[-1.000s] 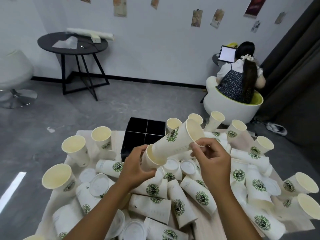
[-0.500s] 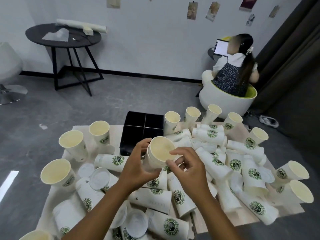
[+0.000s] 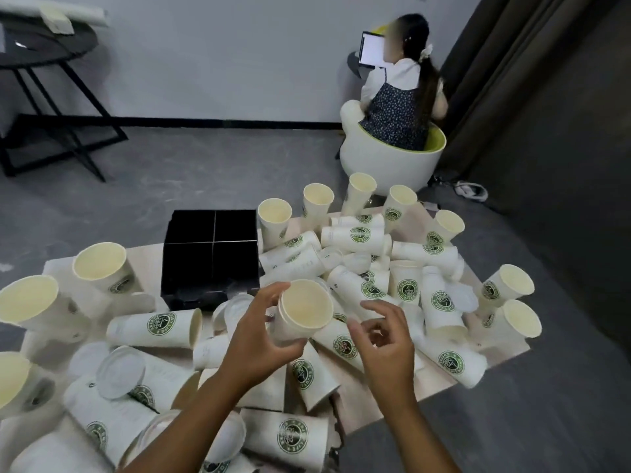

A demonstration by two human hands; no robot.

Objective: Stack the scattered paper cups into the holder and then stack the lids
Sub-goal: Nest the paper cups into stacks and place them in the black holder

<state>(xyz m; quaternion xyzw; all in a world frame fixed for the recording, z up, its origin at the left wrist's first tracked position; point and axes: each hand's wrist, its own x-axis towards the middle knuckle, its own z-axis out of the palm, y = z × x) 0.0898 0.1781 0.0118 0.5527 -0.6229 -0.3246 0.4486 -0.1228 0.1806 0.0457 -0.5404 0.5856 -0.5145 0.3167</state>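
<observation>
Right hand lets go, and the cup stack rides in the left alone!

A second ago both hands worked the white paper cup with the green round logo (image 3: pixel 300 314), the right nesting another in at its rim; now the right hand (image 3: pixel 382 339) has come away to the right, its grip apart, fingers loosely curved on nothing, hovering just beside the rim. The left hand (image 3: pixel 259 339) keeps its grip clamped round the cup wall, thumb low and fingers over the far side, mouth tipped up toward us. The cup hangs above the heap on the pale wooden tabletop (image 3: pixel 433 380), near the black four-compartment holder (image 3: pixel 210 249), which sits just far-left of it. My read: nesting done, the drop into the holder comes next. Flat white plastic lids (image 3: pixel 119 372) lie untouched.
</observation>
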